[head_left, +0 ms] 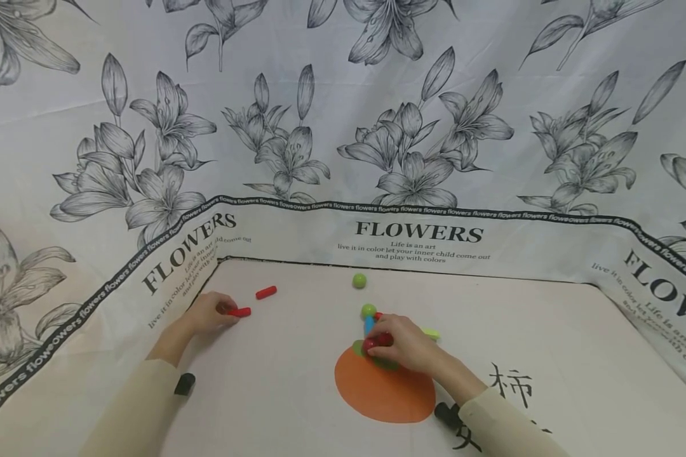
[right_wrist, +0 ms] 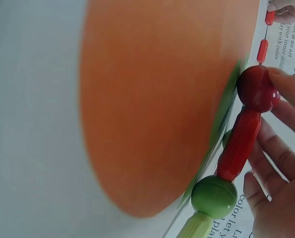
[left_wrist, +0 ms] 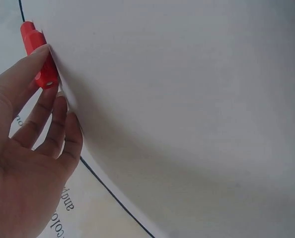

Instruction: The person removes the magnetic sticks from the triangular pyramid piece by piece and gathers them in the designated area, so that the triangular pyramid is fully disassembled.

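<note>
My left hand (head_left: 211, 313) pinches a short red stick (left_wrist: 42, 57) between thumb and fingers, low over the left side of the table. A second red stick (head_left: 266, 292) lies just beyond it. My right hand (head_left: 406, 341) holds a dark red ball (right_wrist: 258, 89) by thumb and fingertips, above the top of an orange fruit picture. From that ball runs a ribbed red stick (right_wrist: 239, 144) to a green ball (right_wrist: 214, 197), with a yellow-green stick (right_wrist: 197, 225) beyond. In the head view, a blue stick (head_left: 369, 325) and a green ball (head_left: 368, 310) show beside the right fingers.
A loose green ball (head_left: 359, 280) sits farther back on the white table surface (head_left: 286, 368). The orange fruit picture (head_left: 385, 393) and black written characters (head_left: 511, 384) mark the table. Cloth walls with flower prints (head_left: 417, 231) rise at the back and sides.
</note>
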Motion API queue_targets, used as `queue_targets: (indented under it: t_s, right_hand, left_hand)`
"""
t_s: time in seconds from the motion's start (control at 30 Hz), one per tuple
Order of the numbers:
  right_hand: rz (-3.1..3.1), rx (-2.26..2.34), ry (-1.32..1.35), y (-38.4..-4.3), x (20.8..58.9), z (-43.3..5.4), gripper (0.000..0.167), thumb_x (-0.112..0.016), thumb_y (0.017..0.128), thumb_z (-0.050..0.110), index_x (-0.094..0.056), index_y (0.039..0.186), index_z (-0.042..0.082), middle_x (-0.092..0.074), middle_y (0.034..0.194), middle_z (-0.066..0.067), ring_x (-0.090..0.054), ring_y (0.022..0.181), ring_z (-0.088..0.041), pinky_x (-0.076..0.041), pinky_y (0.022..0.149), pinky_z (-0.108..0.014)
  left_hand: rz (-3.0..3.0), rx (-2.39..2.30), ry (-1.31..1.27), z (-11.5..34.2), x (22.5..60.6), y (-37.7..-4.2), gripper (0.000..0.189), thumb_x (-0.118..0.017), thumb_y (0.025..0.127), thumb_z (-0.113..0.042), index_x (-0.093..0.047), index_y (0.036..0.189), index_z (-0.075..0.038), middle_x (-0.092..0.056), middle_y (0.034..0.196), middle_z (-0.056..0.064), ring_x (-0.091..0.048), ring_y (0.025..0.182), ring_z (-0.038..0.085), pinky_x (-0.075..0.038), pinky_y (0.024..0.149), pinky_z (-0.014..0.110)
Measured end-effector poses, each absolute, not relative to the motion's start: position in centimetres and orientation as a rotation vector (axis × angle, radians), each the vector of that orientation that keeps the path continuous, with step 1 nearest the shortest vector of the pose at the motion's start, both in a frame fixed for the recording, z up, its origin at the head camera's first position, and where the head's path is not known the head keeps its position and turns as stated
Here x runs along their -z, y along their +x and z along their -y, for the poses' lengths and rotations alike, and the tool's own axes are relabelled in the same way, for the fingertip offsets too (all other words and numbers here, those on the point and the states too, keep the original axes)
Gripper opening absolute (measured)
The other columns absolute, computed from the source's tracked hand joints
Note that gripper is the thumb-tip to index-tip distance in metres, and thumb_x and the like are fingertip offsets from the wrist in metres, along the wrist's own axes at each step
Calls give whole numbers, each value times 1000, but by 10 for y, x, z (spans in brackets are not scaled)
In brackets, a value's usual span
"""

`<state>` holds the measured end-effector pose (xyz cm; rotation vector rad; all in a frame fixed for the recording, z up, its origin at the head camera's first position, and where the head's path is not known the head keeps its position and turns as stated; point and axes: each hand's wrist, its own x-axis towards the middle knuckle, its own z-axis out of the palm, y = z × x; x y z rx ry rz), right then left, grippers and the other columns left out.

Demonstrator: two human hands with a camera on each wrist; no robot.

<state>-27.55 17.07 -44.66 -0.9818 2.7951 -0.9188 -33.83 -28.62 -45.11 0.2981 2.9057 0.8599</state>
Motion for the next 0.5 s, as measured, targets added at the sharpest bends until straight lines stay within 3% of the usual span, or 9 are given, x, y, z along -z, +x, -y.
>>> queue_targets:
  t_s: [0.33, 0.5]
  right_hand:
    - [-2906, 848, -939, -272, 445, -167, 16, -83, 87, 23, -79, 101, 15, -66, 88, 7, -57, 84, -16, -51, 75, -30]
    - [-2920, 828, -875, -270, 444, -165, 16, -83, 87, 24, -79, 100, 15, -65, 87, 8, -56, 84, -15, -50, 75, -31]
  left_hand:
    - [-2927, -864, 301, 286, 448, -335, 30, -80, 87, -16, -72, 114, -6, -69, 109, 10, -60, 103, 28, -50, 94, 49]
    - [-2921, -904, 318, 285, 447, -335, 34, -80, 88, -16, -69, 118, -3, -66, 118, 15, -61, 107, 31, -51, 92, 49]
